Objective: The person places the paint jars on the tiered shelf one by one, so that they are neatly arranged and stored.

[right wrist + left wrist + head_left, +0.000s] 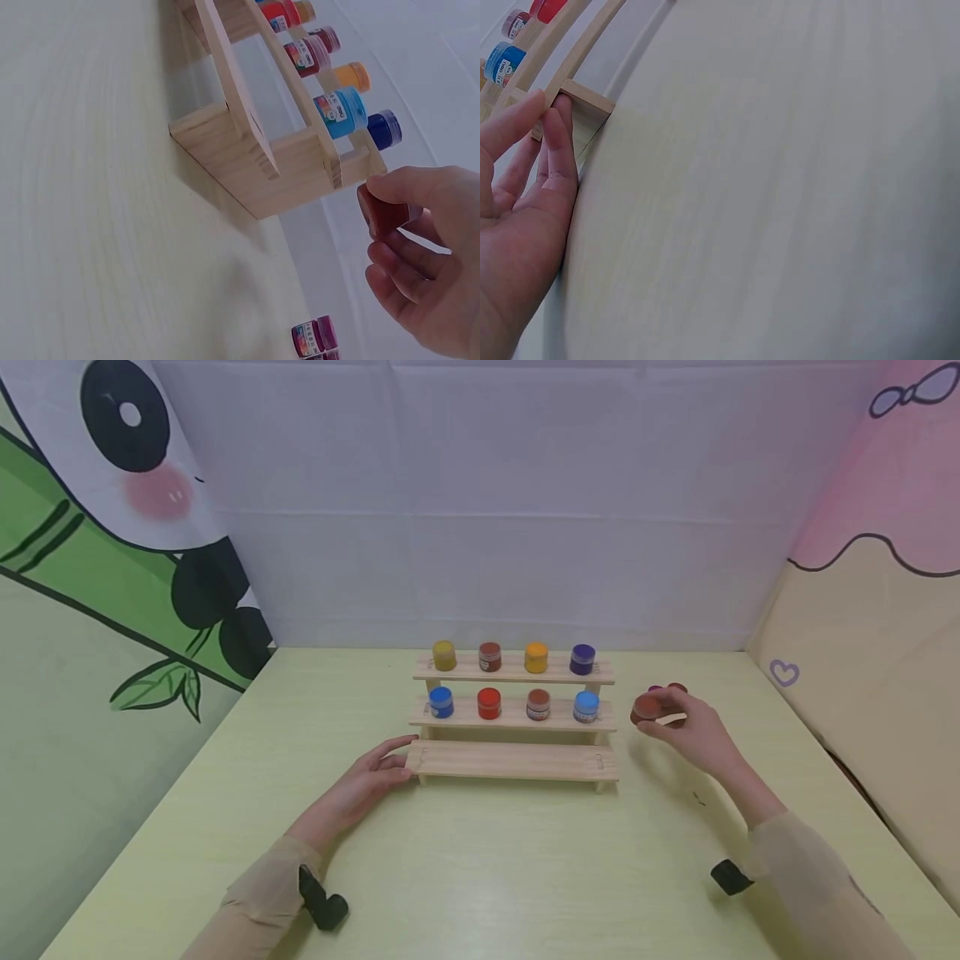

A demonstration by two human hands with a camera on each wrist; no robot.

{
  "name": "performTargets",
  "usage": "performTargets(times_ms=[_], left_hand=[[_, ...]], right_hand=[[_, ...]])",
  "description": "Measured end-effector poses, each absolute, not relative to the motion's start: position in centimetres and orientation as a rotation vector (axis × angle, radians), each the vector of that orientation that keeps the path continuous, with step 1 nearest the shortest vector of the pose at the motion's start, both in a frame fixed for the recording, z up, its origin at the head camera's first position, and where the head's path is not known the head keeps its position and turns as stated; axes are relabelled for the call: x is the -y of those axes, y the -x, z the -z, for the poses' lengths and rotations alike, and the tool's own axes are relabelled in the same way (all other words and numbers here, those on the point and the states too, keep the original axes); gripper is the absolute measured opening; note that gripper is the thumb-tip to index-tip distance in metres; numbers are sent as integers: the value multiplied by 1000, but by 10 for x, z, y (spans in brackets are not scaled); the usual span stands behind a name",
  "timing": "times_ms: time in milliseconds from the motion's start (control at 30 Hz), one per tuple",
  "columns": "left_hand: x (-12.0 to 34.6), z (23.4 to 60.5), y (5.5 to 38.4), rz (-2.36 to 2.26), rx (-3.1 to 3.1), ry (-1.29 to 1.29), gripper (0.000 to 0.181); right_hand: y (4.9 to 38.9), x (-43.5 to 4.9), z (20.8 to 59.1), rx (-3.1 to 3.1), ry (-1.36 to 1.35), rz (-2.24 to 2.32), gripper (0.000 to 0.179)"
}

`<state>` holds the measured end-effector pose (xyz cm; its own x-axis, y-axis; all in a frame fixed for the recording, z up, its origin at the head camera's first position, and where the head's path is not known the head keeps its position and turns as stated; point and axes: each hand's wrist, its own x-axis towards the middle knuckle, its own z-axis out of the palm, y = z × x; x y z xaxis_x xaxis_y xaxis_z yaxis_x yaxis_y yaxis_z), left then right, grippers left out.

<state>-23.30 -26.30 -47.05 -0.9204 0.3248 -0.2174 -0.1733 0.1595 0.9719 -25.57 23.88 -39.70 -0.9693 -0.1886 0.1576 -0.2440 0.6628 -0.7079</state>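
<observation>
A three-tier wooden rack (517, 760) stands on the table, with small paint jars on its upper two tiers and a bare bottom board. At the rack's left end my left hand (367, 785) holds the end of that bottom board, thumb and fingers on either side in the left wrist view. Right of the rack, my right hand (693, 731) pinches a reddish-brown paint jar (386, 214) between thumb and fingers, lifted above the table. The middle tier bears a blue jar (441, 702), a red jar (489, 703), a brownish jar (537, 705) and a light blue jar (586, 707).
On the top tier are a mustard jar (444, 656), a brown jar (490, 657), an orange jar (536, 657) and a dark blue jar (582, 659). A magenta jar (306, 340) stands beyond the right hand, near another jar. A white backdrop (517, 568) rises behind the table.
</observation>
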Motion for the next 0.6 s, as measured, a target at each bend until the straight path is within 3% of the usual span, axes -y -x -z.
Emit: performTargets(times_ms=[600], left_hand=[[263,471,233,-1805,-2077,-142,66]], right_hand=[[229,-204,397,2660,-467,-1231,41]])
